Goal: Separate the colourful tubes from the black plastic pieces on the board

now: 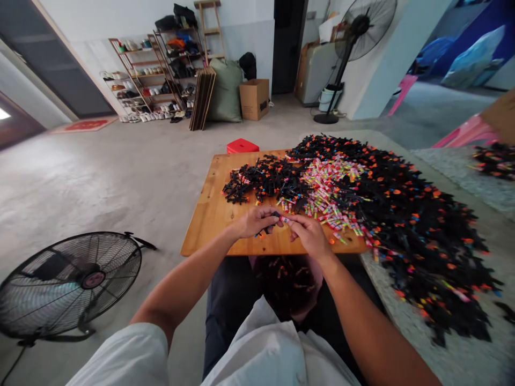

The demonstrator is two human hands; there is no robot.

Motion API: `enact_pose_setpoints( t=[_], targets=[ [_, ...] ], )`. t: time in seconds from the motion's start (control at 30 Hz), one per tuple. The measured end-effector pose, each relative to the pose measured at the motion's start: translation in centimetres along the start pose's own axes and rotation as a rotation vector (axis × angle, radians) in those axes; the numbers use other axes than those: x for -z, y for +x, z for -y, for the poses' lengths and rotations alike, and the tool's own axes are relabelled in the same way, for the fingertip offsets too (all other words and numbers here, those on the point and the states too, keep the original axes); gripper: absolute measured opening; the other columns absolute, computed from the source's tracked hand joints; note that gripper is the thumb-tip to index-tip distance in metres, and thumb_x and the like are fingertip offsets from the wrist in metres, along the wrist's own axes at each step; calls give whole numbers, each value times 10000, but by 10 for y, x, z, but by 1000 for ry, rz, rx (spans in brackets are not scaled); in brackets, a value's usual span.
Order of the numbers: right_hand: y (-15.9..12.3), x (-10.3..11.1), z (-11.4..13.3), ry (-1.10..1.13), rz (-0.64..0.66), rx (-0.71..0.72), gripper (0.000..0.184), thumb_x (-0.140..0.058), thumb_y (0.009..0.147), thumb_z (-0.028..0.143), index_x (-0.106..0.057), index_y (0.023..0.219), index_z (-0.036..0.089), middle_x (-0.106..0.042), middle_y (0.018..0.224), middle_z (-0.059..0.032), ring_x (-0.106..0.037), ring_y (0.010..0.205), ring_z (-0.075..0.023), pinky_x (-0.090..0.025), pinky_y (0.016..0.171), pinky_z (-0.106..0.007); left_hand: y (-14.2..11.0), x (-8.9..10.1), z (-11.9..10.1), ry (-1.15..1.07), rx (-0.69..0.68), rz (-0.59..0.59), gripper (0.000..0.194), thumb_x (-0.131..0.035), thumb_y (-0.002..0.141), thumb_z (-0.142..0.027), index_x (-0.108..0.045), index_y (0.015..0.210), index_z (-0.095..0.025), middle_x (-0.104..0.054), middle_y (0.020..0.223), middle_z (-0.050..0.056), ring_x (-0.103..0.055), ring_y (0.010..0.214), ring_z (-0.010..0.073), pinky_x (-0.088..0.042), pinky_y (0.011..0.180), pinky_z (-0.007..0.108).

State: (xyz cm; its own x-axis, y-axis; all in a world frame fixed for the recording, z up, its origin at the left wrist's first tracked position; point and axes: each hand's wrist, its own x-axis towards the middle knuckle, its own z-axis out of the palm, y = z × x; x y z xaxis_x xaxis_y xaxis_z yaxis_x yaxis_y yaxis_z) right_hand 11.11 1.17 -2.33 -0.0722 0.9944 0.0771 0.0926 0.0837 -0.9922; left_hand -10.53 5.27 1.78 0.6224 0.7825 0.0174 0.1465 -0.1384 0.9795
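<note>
Over the front of the wooden board, my two hands meet fingertip to fingertip. My left hand (259,221) is closed on a small black plastic piece (276,214); its exact kind is too small to tell. Between the fingers of my right hand (309,232) is a small pink-and-white printed tube (284,220), its end against the black piece. Just beyond lies a heap of black plastic pieces (277,179) with orange and blue bits. To its right is a pile of similar printed tubes (332,179).
The wooden board (205,214) lies across my lap's front. A larger heap of black pieces (418,225) spreads over the stone slab on the right. A floor fan (92,276) stands left, a red stool (242,146) behind the board. A dark-filled container (287,284) sits between my legs.
</note>
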Motion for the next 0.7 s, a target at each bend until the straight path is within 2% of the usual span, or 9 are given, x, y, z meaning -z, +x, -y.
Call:
enact_pose_setpoints(
  t=[0.1, 0.23, 0.3, 0.4, 0.53, 0.7],
  targets=[
    [0, 2, 4, 100, 28, -52, 329, -752, 839, 504, -795, 849, 178, -525, 533, 40, -500, 470, -125, -497, 465, -260, -1, -2, 1, 52, -41, -5, 336, -638, 982, -433, -721, 1077, -122, -703, 804, 33, -592, 617, 81, -493, 579, 178],
    [-1, 2, 15, 333, 95, -232, 244, -784, 765, 414, -727, 730, 180, -472, 494, 63, -433, 407, -102, -436, 386, -244, -4, -5, -3, 207, -94, -29, 254, -603, 991, -340, -740, 1067, -139, -727, 910, 44, -605, 658, 81, -491, 618, 180],
    [-2, 3, 22, 380, 86, -292, 229, -781, 738, 394, -735, 769, 172, -499, 493, 60, -446, 396, -102, -414, 370, -234, -6, -6, -8, 301, -104, -23, 236, -587, 994, -303, -751, 1073, -153, -730, 918, 37, -615, 677, 83, -498, 664, 188],
    [-2, 3, 29, 362, 56, -315, 280, -780, 727, 420, -743, 814, 156, -608, 546, 16, -539, 431, -117, -432, 395, -223, -9, -8, -16, 358, -108, -27, 233, -584, 990, -284, -757, 1096, -169, -740, 956, 37, -632, 715, 95, -513, 715, 202],
    [-2, 2, 32, 385, 21, -328, 286, -787, 709, 427, -725, 786, 159, -644, 551, -3, -573, 435, -127, -422, 394, -213, -8, -10, -18, 277, -70, -41, 244, -585, 990, -298, -752, 1096, -156, -730, 909, 41, -622, 677, 96, -511, 661, 200],
    [-2, 3, 28, 455, 17, -378, 272, -805, 697, 401, -719, 764, 152, -665, 564, -7, -607, 445, -134, -425, 394, -206, -6, -6, -13, 98, -5, 33, 318, -632, 983, -397, -740, 1112, -127, -638, 718, 4, -591, 617, 93, -482, 587, 188]
  ],
)
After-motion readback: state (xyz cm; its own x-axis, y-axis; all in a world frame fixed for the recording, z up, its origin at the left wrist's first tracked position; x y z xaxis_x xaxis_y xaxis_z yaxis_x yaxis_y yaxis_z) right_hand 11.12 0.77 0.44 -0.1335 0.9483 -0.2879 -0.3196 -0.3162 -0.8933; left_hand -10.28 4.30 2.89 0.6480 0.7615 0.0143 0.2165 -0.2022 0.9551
